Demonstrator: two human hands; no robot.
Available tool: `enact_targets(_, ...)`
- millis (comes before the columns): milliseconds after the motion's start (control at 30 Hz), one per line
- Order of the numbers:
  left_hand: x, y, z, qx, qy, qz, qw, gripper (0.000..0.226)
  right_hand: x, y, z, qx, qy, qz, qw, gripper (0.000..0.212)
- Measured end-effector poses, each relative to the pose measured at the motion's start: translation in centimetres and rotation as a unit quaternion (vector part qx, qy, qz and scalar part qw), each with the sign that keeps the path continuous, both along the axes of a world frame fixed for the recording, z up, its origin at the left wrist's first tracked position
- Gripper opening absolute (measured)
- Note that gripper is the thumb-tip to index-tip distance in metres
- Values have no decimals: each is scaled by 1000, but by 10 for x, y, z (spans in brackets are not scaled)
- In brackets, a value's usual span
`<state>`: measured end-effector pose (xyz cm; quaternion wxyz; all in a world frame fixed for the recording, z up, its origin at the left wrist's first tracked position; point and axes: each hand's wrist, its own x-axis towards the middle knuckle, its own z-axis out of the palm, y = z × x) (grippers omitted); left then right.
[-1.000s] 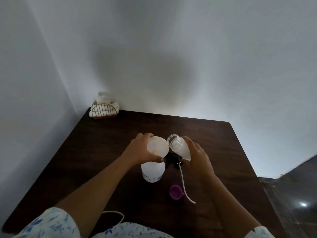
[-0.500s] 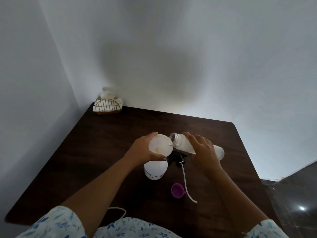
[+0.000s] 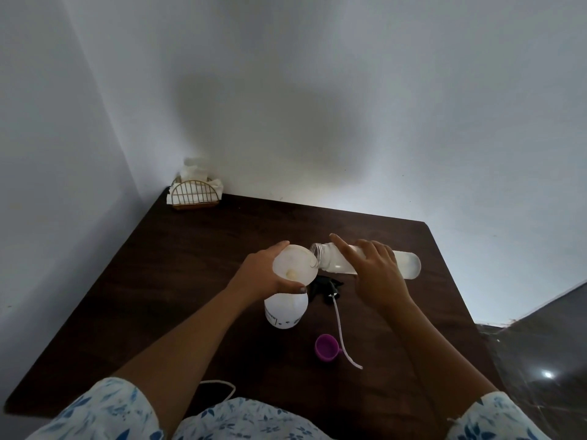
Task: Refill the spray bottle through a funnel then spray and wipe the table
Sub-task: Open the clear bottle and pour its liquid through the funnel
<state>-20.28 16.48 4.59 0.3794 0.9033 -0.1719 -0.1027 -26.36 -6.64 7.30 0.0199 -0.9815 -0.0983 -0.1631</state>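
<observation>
I see both hands occupied at the middle of the surface [image 3: 190, 265].
My left hand [image 3: 260, 276] grips the funnel [image 3: 293, 263] seated on the upright spray bottle [image 3: 286, 311]. My right hand [image 3: 378, 277] wraps the clear bottle [image 3: 330, 262], which lies nearly level, mouth pointing left at the funnel's rim.

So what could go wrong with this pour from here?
The mouth of the clear bottle sits at the rim of the funnel, so liquid may run outside onto the table. Only the left hand steadies the funnel on the spray bottle; a nudge from the right hand could tip it.
</observation>
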Motion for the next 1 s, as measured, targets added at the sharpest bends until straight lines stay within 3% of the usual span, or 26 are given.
enact_targets(1000,1,1,3,23,6,3,1000,110,-4,4,9,-26,23,-22,999,88)
